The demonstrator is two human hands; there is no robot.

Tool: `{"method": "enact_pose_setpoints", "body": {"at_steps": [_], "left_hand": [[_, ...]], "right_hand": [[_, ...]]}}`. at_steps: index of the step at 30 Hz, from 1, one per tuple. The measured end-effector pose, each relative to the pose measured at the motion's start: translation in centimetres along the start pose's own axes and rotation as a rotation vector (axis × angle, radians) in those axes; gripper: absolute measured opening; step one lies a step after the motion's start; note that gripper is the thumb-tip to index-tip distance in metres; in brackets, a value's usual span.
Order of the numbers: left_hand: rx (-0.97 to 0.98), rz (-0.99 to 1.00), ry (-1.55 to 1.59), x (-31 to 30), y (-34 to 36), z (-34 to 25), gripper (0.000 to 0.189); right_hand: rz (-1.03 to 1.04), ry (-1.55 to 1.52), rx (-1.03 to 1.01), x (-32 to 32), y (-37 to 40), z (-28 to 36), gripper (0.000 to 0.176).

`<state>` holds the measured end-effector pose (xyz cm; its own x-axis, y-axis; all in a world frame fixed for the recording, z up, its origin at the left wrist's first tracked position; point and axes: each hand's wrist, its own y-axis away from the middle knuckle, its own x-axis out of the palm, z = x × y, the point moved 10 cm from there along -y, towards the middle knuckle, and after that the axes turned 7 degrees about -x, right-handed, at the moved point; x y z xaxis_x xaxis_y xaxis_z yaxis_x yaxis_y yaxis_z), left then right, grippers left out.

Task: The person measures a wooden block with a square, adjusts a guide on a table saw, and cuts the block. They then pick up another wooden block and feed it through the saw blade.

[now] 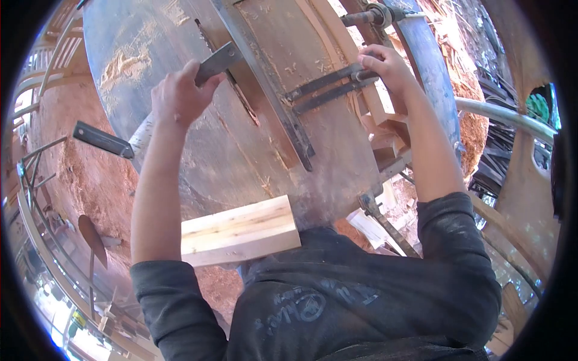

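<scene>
A long metal bar point(263, 75) is lying on the table point(180, 162), running from the far edge toward the near edge and slanting rightward, its near end stopping short of that edge. Two metal arms point(330, 95) are reaching crosswise from its right side toward the table's right edge. The bar is lying between the hands: the left hand point(183, 95) is nearer to it, while the right hand point(385, 69) is farther off, touching the arms' outer ends. The left hand is closing around a flat metal plate point(218, 62), whose free end is pointing at the bar; whether they are touching, I cannot tell. The right hand's fingers are curling; how firmly they are gripping is unclear. A wood block point(244, 228) is lying sideways by the table's near edge.
</scene>
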<state>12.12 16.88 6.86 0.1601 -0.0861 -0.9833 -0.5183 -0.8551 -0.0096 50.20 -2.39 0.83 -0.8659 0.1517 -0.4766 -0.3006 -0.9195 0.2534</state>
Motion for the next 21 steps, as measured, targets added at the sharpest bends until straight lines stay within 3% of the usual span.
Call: {"method": "enact_pose_setpoints", "body": {"at_steps": [9,19,21], "left_hand": [[-0.084,0.282,0.014,1.7,-10.3,4.7,0.059],[-0.096,0.346,0.064,4.9,-14.0,7.3,0.067],[-0.082,0.348,0.083,5.0,-14.2,7.3,0.068]], "right_hand": [[0.021,-0.128,0.094,0.6,0.4,0.6,0.038],[0.041,-0.164,0.117,0.9,0.5,1.1,0.037],[0.068,-0.050,0.108,0.9,0.3,1.6,0.035]]}}
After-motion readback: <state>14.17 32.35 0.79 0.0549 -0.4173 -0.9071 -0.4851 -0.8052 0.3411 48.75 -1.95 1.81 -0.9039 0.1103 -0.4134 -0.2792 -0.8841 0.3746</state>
